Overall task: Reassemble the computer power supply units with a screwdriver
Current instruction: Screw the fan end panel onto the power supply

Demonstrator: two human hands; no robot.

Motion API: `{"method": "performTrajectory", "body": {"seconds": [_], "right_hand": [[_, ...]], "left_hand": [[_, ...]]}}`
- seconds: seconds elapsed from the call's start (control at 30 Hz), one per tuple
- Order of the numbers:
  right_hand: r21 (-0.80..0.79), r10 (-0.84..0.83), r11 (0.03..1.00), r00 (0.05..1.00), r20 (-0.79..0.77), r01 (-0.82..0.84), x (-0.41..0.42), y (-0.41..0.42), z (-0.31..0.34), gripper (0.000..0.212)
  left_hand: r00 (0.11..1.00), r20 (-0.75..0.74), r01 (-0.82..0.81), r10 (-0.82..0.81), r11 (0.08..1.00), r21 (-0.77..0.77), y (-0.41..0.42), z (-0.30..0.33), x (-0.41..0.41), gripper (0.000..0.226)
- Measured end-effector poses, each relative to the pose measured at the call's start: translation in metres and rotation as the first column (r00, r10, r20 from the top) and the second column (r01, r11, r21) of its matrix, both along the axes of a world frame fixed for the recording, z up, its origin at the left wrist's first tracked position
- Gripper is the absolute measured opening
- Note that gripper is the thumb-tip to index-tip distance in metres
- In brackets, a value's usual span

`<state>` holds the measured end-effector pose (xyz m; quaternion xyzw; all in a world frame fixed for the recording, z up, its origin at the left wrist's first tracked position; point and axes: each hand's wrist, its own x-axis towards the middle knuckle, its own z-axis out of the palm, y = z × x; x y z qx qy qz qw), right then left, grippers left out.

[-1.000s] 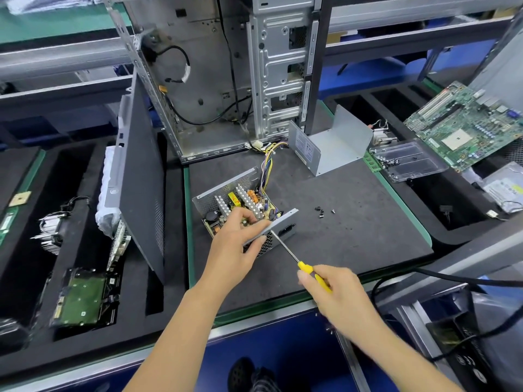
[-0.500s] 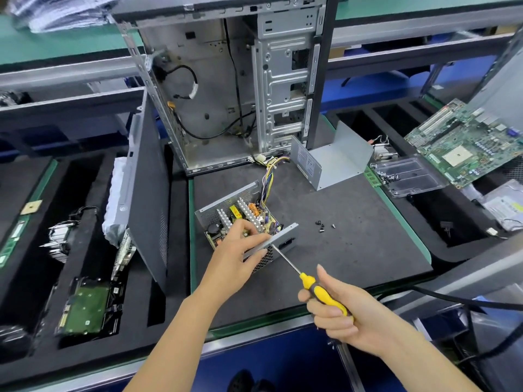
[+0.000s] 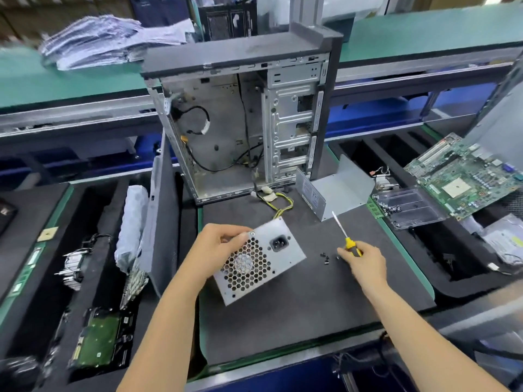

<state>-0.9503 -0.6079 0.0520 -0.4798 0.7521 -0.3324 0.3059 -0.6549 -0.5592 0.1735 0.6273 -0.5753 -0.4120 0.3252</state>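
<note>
- Dark grey foam work mat (image 3: 297, 315) with a green edge, on an electronics bench; green shelf behind.
- Near the mat's centre: computer power supply unit (image 3: 259, 260), tilted, rear panel facing up, showing honeycomb fan grille and black mains socket; lower edge appears to rest on the mat.
- Left hand (image 3: 216, 250) gripping the unit's upper left corner, fingers curled over the edge, thumb tip near a corner screw hole.
- Right hand (image 3: 365, 263) to the right of the unit, apart from it, fingers closed round the yellow handle of a screwdriver (image 3: 343, 233); bare shaft pointing up and away, tip in the air.
- Small black screws (image 3: 325, 257) loose on the mat between unit and right hand.
- Yellow wires (image 3: 283, 206) running from behind the unit toward an open, upright computer case (image 3: 240, 131) at the mat's far edge.
- Grey bent metal cover (image 3: 336, 190) just right of the case.
- Further right: green motherboard (image 3: 464, 175), clear plastic tray (image 3: 407, 206).
- Left foam slots: hard drive (image 3: 97, 339), heatsink (image 3: 72, 264), black side panel (image 3: 164, 222) standing on edge.
</note>
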Motion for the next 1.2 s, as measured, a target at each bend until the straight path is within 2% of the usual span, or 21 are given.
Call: {"method": "performTrajectory", "body": {"seconds": [0.1,0.17,0.23,0.3,0.33,0.4,0.5,0.57,0.7,0.87,1.07,1.2], "right_hand": [[0.069,0.085,0.994,0.994,-0.074,-0.08,0.004,-0.01,-0.009,0.015],[0.083,0.142,0.987,0.985,-0.098,-0.134,0.005,-0.012,-0.009,0.017],[0.072,0.16,0.986,0.981,-0.106,-0.153,0.008,-0.011,-0.006,0.021],[0.018,0.171,0.985,0.98,-0.096,-0.17,0.012,-0.008,-0.003,0.022],[-0.006,0.197,0.98,0.976,-0.091,-0.198,0.015,-0.005,-0.002,0.021],[-0.003,0.284,0.958,0.95,-0.131,-0.287,0.019,0.001,-0.002,0.016],[0.049,0.358,0.932,0.898,-0.254,-0.358,0.021,0.009,-0.007,0.018],[0.047,0.348,0.936,0.895,-0.28,-0.35,0.021,0.011,-0.009,0.02],[0.041,0.334,0.941,0.897,-0.29,-0.337,0.022,0.008,-0.01,0.017],[0.002,0.314,0.946,0.913,-0.261,-0.325,0.019,0.004,-0.009,0.017],[0.018,0.347,0.932,0.879,-0.327,-0.361,0.015,-0.004,-0.011,0.013],[0.023,0.367,0.921,0.847,-0.385,-0.389,0.015,-0.006,-0.011,0.024]], "left_hand": [[0.956,0.268,-0.099,0.117,0.992,-0.078,-0.016,-0.006,0.002,0.021],[0.907,0.339,-0.206,0.252,0.964,-0.165,-0.017,-0.015,-0.002,0.025],[0.9,0.226,-0.313,0.373,0.913,-0.261,-0.011,-0.027,-0.005,0.029],[0.896,0.042,-0.408,0.441,0.859,-0.309,-0.005,-0.039,-0.005,0.03],[0.881,-0.069,-0.469,0.468,0.841,-0.27,-0.002,-0.043,-0.003,0.031],[0.809,-0.293,-0.551,0.509,0.83,-0.079,0.003,-0.049,0.001,0.031],[0.698,-0.522,-0.498,0.489,0.857,0.137,0.006,-0.054,0.005,0.025],[0.651,-0.606,-0.445,0.457,0.877,0.183,0.004,-0.054,0.007,0.02],[0.705,-0.587,-0.404,0.399,0.905,0.13,-0.006,-0.053,0.011,0.019],[0.681,-0.641,-0.342,0.355,0.927,0.15,-0.02,-0.051,0.011,0.015],[0.666,-0.64,-0.421,0.384,0.901,0.103,-0.011,-0.056,0.009,0.017],[0.741,-0.515,-0.492,0.431,0.87,0.018,0.006,-0.067,0.01,0.01]]}}
